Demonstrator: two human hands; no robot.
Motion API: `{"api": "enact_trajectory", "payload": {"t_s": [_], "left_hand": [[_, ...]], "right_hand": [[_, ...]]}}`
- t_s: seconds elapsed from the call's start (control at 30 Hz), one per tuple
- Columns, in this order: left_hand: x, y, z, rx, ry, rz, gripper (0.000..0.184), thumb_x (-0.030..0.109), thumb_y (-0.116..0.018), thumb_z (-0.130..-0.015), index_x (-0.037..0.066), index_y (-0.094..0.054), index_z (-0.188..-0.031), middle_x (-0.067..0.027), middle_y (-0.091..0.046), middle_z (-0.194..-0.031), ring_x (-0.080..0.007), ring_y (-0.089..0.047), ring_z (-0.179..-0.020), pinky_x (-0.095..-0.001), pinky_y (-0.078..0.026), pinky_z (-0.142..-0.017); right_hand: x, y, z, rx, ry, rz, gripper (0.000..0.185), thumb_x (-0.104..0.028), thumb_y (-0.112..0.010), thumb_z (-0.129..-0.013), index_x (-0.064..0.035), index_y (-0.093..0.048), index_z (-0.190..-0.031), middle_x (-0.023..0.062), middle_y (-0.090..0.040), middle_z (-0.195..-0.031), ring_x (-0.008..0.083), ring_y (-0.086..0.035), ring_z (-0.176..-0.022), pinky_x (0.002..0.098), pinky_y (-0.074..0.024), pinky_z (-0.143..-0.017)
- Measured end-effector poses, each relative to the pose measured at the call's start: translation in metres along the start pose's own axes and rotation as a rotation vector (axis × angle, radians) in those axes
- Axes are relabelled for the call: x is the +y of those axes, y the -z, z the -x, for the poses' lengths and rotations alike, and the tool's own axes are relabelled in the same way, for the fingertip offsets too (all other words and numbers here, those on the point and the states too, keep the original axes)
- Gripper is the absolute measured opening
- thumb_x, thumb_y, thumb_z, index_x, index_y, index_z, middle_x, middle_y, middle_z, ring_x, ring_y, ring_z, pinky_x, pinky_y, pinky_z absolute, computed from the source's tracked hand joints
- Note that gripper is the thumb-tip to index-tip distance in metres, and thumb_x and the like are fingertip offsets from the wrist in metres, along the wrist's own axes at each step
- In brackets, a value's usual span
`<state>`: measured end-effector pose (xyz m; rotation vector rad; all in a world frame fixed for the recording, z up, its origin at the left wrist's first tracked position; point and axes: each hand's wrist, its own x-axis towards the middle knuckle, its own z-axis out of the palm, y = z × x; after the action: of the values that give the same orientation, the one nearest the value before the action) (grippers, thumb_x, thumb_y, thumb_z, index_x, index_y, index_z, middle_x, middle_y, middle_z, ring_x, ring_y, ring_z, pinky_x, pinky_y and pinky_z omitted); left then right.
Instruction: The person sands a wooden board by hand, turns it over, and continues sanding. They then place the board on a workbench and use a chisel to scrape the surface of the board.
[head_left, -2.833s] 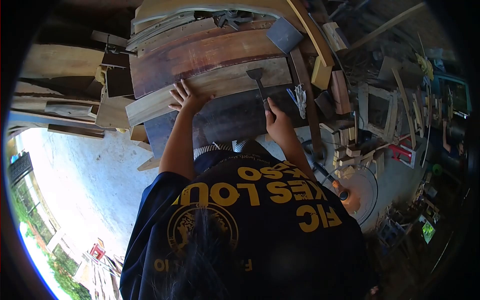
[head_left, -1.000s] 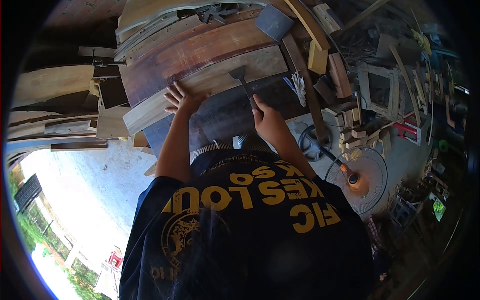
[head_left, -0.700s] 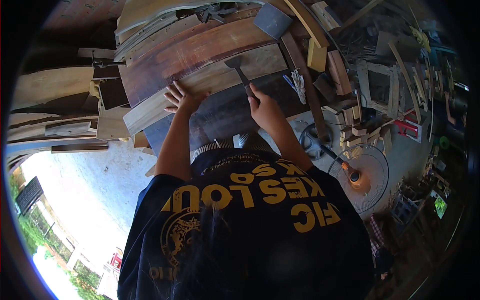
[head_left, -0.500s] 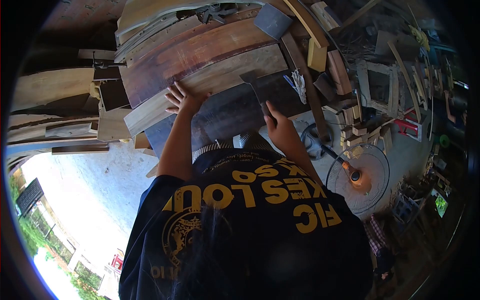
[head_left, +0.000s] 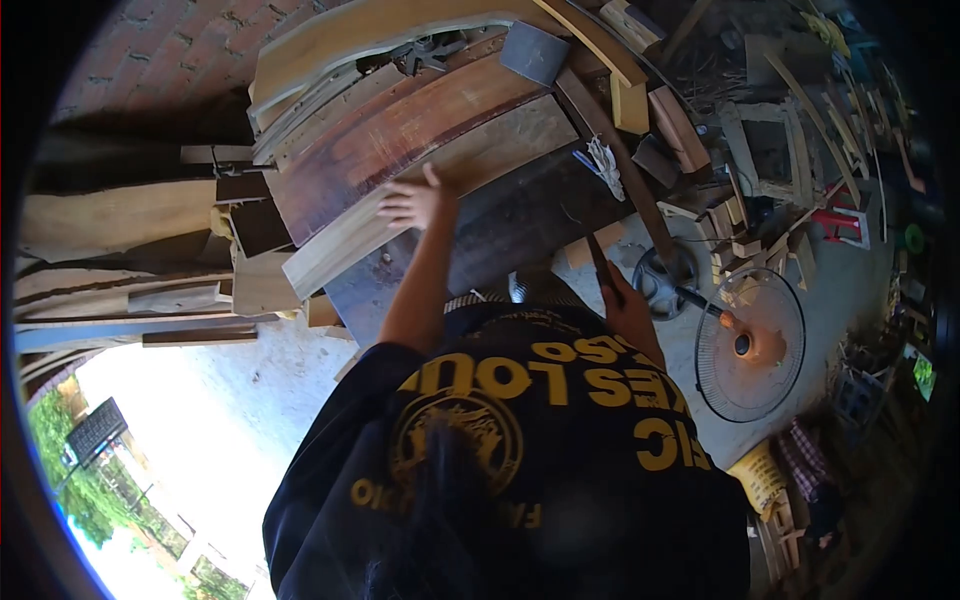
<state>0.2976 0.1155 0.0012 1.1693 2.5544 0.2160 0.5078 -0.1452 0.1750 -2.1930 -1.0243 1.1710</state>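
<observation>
My left hand [head_left: 418, 203] is open with its fingers spread, over the pale wooden board [head_left: 500, 142]. Whether its palm touches the wood I cannot tell. In my right hand [head_left: 630, 312] is a putty knife [head_left: 602, 266], held low beside my body past the near edge of the dark work surface [head_left: 480, 235]. Its blade shows only as a thin dark edge. The pale board lies along the dark surface, against a reddish-brown board [head_left: 400, 130] on its far side.
A dark square pad [head_left: 534, 53] and a whitish bundle with blue parts [head_left: 604, 165] lie on the bench. A standing fan [head_left: 750, 345] is at the right, near stacked wood offcuts [head_left: 735, 225]. Long planks [head_left: 120, 225] are piled at the left. Another person's checked sleeve [head_left: 805, 450] shows lower right.
My right hand has drawn the putty knife back from the pale board towards my body. The left hand has shifted right along the board and turned. The whole view has tilted slightly.
</observation>
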Motion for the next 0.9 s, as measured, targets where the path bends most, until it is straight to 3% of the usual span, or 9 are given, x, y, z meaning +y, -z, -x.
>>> {"api": "enact_trajectory", "payload": {"t_s": [0.27,0.47,0.5,0.53,0.63,0.73,0.77,0.87,0.9], "left_hand": [[0.078,0.011,0.06,-0.719,-1.704,-0.005,0.063,0.048,-0.041,-0.093,0.007,-0.032,-0.14,-0.0206,-0.02,-0.149,-0.0397,-0.01,-0.139,-0.0535,-0.004,-0.111],[0.068,0.009,0.081,-0.292,-1.563,-0.29,0.046,0.042,-0.042,-0.094,0.021,-0.043,-0.135,-0.0102,-0.031,-0.146,-0.0303,-0.024,-0.137,-0.0487,-0.011,-0.113],[0.071,0.013,0.068,-0.773,-1.824,-0.053,0.043,0.04,-0.042,-0.094,0.02,-0.048,-0.132,-0.0107,-0.042,-0.139,-0.0277,-0.029,-0.135,-0.0486,-0.013,-0.113],[0.076,0.018,0.07,-0.672,-1.806,0.076,0.041,0.037,-0.042,-0.094,0.018,-0.051,-0.129,-0.0135,-0.048,-0.133,-0.0246,-0.031,-0.134,-0.0478,-0.014,-0.112],[0.102,-0.012,0.049,-0.02,-1.037,-0.26,0.044,0.038,-0.044,-0.093,0.018,-0.048,-0.132,-0.0128,-0.039,-0.141,-0.0277,-0.027,-0.136,-0.0521,-0.013,-0.112],[0.088,-0.001,0.058,-0.159,-1.855,-0.239,0.047,0.04,-0.045,-0.093,0.015,-0.047,-0.132,-0.0122,-0.038,-0.142,-0.0287,-0.025,-0.137,-0.0531,-0.012,-0.111],[0.093,0.016,0.055,-0.708,-2.309,-0.245,0.047,0.04,-0.045,-0.093,0.015,-0.047,-0.132,-0.012,-0.037,-0.142,-0.0288,-0.025,-0.137,-0.0514,-0.01,-0.112],[0.098,-0.001,0.052,-0.8,-2.143,-0.107,0.047,0.04,-0.044,-0.093,0.016,-0.046,-0.133,-0.0109,-0.035,-0.144,-0.0293,-0.025,-0.137,-0.0526,-0.009,-0.112],[0.122,0.026,0.064,-0.775,-1.66,-0.51,0.042,0.036,-0.044,-0.094,0.015,-0.05,-0.129,-0.0101,-0.038,-0.143,-0.0295,-0.027,-0.136,-0.0535,-0.011,-0.111]], "right_hand": [[0.035,0.003,0.057,0.163,-0.153,0.0,0.046,-0.023,-0.052,-0.092,-0.0144,-0.043,-0.137,0.0207,-0.065,-0.104,0.0295,-0.064,-0.099,0.0349,-0.0484,-0.08],[0.048,-0.006,0.084,0.232,-0.333,-0.128,0.046,-0.022,-0.052,-0.092,-0.012,-0.043,-0.137,0.0188,-0.066,-0.101,0.0216,-0.064,-0.088,0.0319,-0.048,-0.078],[0.051,-0.009,0.085,0.246,-0.311,-0.143,0.046,-0.021,-0.052,-0.092,-0.0117,-0.044,-0.136,0.0187,-0.066,-0.1,0.0207,-0.064,-0.087,0.0312,-0.0477,-0.078],[0.056,-0.012,0.086,0.261,-0.29,-0.158,0.046,-0.021,-0.052,-0.092,-0.0115,-0.045,-0.136,0.0186,-0.066,-0.099,0.0197,-0.063,-0.086,0.0306,-0.0474,-0.078],[0.055,-0.021,0.086,0.289,-0.307,-0.263,0.045,-0.02,-0.053,-0.092,-0.0116,-0.046,-0.135,0.0183,-0.066,-0.102,0.0204,-0.063,-0.092,0.0305,-0.0468,-0.08],[0.051,-0.028,0.086,0.295,-0.33,-0.309,0.044,-0.02,-0.053,-0.092,-0.0116,-0.046,-0.135,0.0185,-0.065,-0.104,0.0227,-0.063,-0.095,0.0318,-0.0474,-0.081],[0.051,-0.028,0.085,0.292,-0.34,-0.319,0.044,-0.021,-0.053,-0.092,-0.0115,-0.046,-0.135,0.0187,-0.065,-0.105,0.0241,-0.064,-0.096,0.0327,-0.0477,-0.081],[0.054,-0.03,0.086,0.285,-0.368,-0.317,0.044,-0.022,-0.052,-0.092,-0.0115,-0.046,-0.135,0.0198,-0.064,-0.108,0.0274,-0.063,-0.099,0.0343,-0.048,-0.083],[0.054,-0.032,0.086,0.298,-0.376,-0.329,0.044,-0.022,-0.052,-0.092,-0.0115,-0.046,-0.135,0.0198,-0.064,-0.108,0.0274,-0.063,-0.099,0.0343,-0.048,-0.083]]}}
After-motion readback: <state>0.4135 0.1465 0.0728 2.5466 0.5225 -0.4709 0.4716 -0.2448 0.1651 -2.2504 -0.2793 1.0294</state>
